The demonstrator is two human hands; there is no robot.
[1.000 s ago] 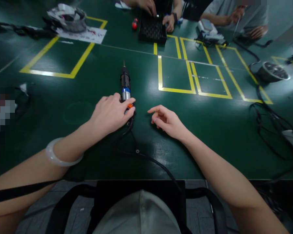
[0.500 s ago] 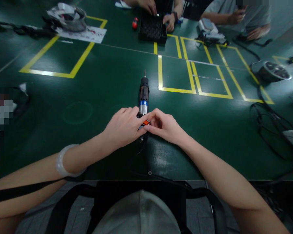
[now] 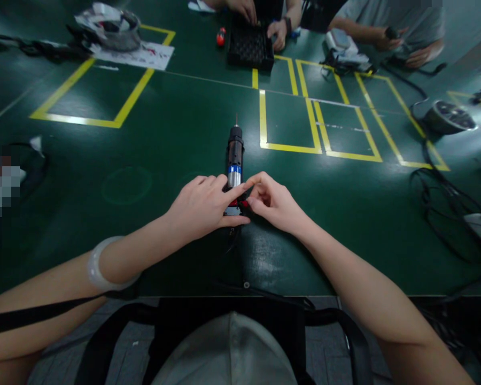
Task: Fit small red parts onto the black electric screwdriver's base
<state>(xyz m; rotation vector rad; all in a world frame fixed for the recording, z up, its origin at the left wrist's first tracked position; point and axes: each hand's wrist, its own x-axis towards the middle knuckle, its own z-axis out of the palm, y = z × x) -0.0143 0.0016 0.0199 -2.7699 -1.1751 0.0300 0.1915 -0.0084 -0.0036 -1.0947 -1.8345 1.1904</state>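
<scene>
And the left hand [image 3: 196, 206] has just opened up: its thumb, close to the index finger a half-second ago, now juts out below, baring a grey block [image 3: 232, 212] at the rear of the electric screwdriver [image 3: 235, 152]. The orange patch is gone from sight, and red shows instead at the right hand's [image 3: 278, 207] fingertips. That puts the work, I'd judge, squarely at the tool's tail end. Left index lies across the body (any grip underneath is hidden, so no call there). Right fingers curl in, thumb near index; whether they truly pinch the red piece [image 3: 245, 203], can't tell. The screwdriver lies on the green table [image 3: 164, 139] between the hands, bit [image 3: 236, 118] pointing away from the wearer, long axis nearly square to the near edge.
</scene>
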